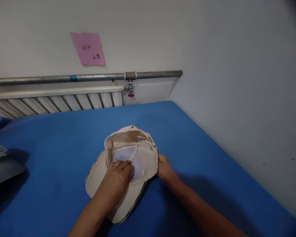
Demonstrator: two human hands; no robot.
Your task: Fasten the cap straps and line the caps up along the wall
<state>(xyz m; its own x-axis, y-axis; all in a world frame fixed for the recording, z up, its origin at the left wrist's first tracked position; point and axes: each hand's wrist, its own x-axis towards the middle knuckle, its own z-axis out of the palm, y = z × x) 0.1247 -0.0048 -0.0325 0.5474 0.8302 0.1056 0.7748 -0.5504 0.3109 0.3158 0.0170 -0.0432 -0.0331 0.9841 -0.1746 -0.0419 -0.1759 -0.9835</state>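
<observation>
On blue table (pixel 212 164): cap (pixel 128 164) upside down, brim toward viewer-left. Left hand (pixel 117 179) pressing flat inside crown; right hand (pixel 164 168) gripping rim, fingertips hidden.

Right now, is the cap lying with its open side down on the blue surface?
No, the cap lies upside down, its inside facing up, with the left hand pressing into it.

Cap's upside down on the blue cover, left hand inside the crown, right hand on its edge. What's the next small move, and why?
Probably press the white paper flatter into the crown. The left hand already has its fingers on it inside the upturned beige cap, the right hand steadies the cap's side, and the cap lies on the blue cover, so only a short push is needed.
</observation>
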